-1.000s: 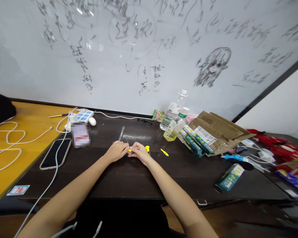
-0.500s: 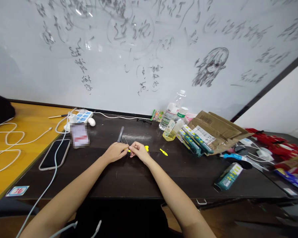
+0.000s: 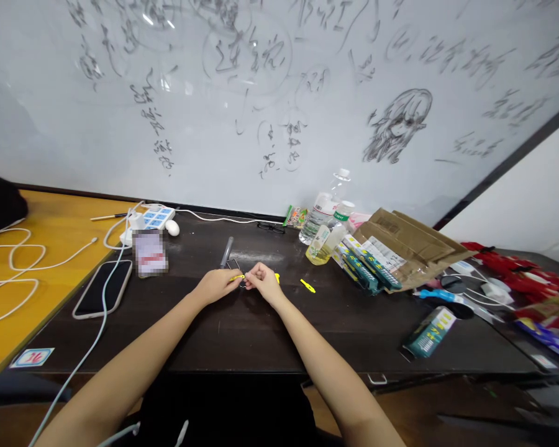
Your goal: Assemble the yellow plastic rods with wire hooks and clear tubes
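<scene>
Over the dark desk, my left hand [image 3: 218,285] is closed with a small yellow plastic piece [image 3: 236,277] pinched in its fingertips. Close beside it, my right hand [image 3: 264,283] pinches a thin metal ring [image 3: 243,285] near the tip of that piece. Whether the ring passes through the yellow piece is too small to tell. Part of another yellow object [image 3: 277,277] shows behind my right hand. Farther right, a loose slim yellow piece [image 3: 308,285] lies flat. Beyond my left hand are a grey tube-like object [image 3: 227,252] and a dark wire-like frame [image 3: 233,264], partly covered.
At left lie a phone [image 3: 103,289], a blurred pack [image 3: 151,253] and a power strip [image 3: 157,217] with cables. Bottles [image 3: 323,244], green boxes [image 3: 372,264] and a paper bag [image 3: 410,245] stand at right. A whiteboard [image 3: 190,143] rises behind the desk.
My fingertips have drawn slightly apart. The yellow piece in my left hand shows more clearly, and the ring shows between my hands.
</scene>
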Demonstrator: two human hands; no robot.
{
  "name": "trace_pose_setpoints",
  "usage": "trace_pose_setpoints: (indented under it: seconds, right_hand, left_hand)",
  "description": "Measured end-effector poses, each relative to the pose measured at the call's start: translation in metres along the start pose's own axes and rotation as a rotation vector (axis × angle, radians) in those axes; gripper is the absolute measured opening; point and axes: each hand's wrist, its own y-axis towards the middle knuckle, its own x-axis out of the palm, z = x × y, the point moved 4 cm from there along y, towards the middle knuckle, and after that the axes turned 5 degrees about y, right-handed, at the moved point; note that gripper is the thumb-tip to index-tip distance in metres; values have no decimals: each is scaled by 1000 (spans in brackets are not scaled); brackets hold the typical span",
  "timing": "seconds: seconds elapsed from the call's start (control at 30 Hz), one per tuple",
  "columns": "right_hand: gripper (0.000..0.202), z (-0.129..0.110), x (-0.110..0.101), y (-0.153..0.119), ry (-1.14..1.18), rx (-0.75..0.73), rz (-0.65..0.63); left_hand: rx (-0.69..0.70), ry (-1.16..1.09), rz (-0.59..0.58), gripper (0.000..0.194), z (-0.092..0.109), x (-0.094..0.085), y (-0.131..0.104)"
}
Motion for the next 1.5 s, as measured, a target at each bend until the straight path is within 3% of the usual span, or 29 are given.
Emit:
trace_pose_setpoints:
  seconds: [0.4, 0.67, 1.0, 1.5]
  right_hand:
    - [36, -3, 3, -2, -30, 12, -66]
    - [19, -12, 0, -5, -494, -190, -113]
    - [13, -26, 7, -14, -795, -336, -201]
    - [14, -22, 8, -13, -787, -331, -198]
  left_hand:
    - [-40, 78, -63, 22, 5, 1, 0]
    - [-136, 157, -83, 18, 1, 2, 1]
    - [-135, 220, -168, 20, 5, 10, 2]
    - [-150, 248, -192, 25, 3, 13, 1]
